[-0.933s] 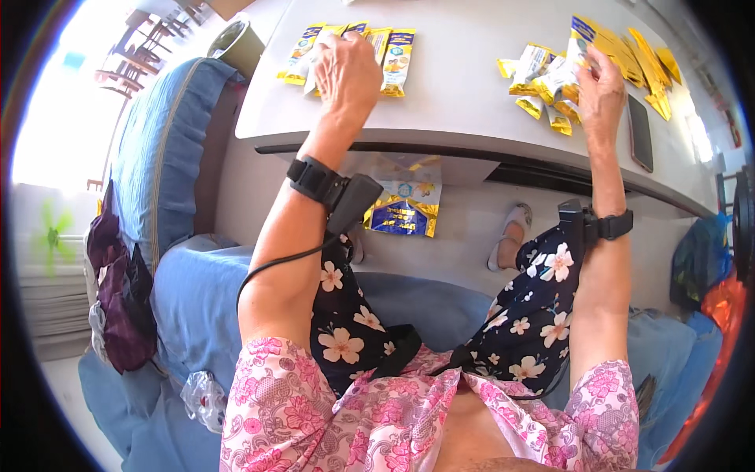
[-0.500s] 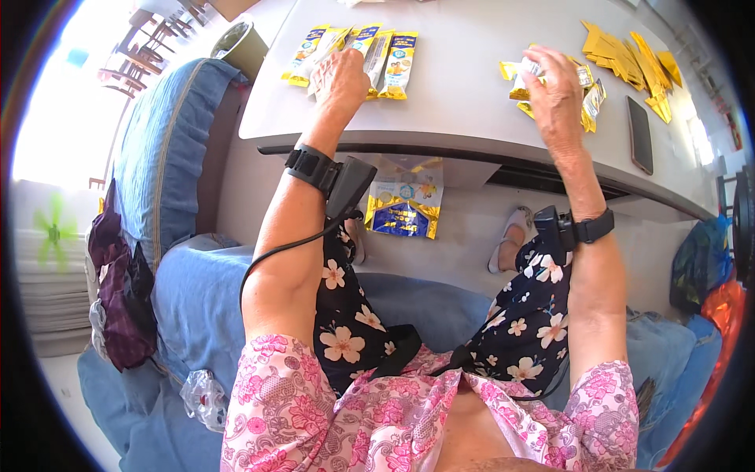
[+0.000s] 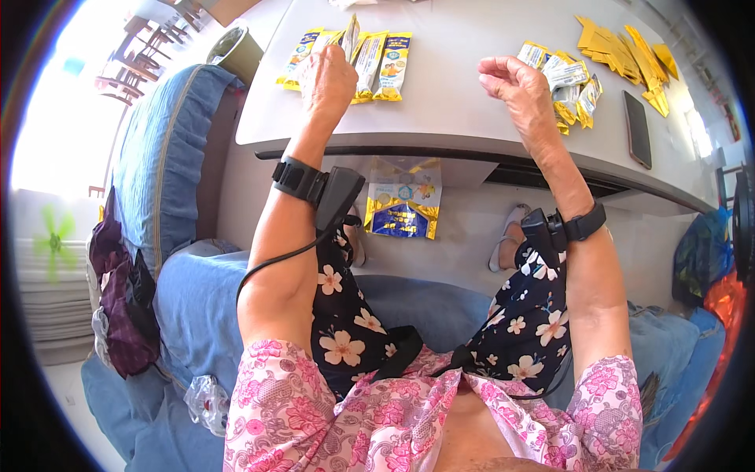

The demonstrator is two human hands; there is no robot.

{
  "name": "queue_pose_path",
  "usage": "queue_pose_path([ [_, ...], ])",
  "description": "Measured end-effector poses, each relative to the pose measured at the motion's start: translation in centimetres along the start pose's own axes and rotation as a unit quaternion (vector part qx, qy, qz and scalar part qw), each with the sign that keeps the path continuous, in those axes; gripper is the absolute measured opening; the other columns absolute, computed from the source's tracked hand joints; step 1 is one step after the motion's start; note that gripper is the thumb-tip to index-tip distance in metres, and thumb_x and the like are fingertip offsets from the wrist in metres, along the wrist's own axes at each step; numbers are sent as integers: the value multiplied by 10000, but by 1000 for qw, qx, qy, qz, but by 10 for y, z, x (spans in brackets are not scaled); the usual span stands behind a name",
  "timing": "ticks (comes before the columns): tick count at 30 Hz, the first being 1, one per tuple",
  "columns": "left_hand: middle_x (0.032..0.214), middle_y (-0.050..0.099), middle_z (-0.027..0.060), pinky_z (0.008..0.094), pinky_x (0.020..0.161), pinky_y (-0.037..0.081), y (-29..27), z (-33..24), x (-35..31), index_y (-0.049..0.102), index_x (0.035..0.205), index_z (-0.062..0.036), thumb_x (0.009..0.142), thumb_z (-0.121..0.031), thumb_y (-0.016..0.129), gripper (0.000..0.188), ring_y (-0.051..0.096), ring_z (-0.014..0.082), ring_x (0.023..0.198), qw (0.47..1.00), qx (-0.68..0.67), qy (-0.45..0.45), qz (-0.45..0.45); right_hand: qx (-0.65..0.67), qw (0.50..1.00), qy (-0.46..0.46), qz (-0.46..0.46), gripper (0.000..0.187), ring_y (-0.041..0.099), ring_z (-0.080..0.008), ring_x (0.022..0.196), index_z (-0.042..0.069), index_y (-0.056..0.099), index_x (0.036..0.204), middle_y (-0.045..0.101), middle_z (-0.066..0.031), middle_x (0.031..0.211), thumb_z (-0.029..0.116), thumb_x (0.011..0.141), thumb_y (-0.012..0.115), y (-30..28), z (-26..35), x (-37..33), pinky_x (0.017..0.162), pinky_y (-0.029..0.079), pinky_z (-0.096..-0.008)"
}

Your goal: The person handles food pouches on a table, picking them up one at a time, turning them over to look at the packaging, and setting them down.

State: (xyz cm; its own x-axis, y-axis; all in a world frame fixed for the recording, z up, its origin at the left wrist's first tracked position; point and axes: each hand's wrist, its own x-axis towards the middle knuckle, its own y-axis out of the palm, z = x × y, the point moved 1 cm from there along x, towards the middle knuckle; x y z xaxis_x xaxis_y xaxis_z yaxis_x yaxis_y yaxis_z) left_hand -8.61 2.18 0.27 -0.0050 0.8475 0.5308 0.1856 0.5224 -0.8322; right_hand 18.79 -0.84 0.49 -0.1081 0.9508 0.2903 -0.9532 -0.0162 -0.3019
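- On white table (image 3: 448, 106): row of packets (image 3: 368, 67) at left, jumbled pile (image 3: 565, 72) at right.
- With left hand (image 3: 325, 85): bends over row, fingers closed on raised packet (image 3: 351, 38).
- With right hand (image 3: 521, 93): sits beside pile, half-curled, thumb and fingers parted.
- For raised packet: stands edge-on above row, yellow-tipped.

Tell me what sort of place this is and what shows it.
Probably a home's living room, though I can't be sure: a blue-covered sofa at the person's left, a low white table in front, and wooden chairs farther off.
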Motion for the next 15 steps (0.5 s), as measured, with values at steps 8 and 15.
queue_pose_path([
  [8,651,613,76,210,426,445,-31,-81,-23,620,826,68,821,-94,560,173,558,91,476,832,-510,-82,201,280,946,157,37,414,610,-146,813,-95,516,1079,617,-97,922,211,828,640,12,3,1,728,518,-275],
  [15,624,605,101,254,443,505,-33,-106,-33,607,766,75,814,-84,502,197,597,124,531,807,-549,-33,215,297,948,106,-36,359,611,-157,804,-81,486,1078,615,-116,922,115,820,639,4,-1,7,708,526,-283],
])
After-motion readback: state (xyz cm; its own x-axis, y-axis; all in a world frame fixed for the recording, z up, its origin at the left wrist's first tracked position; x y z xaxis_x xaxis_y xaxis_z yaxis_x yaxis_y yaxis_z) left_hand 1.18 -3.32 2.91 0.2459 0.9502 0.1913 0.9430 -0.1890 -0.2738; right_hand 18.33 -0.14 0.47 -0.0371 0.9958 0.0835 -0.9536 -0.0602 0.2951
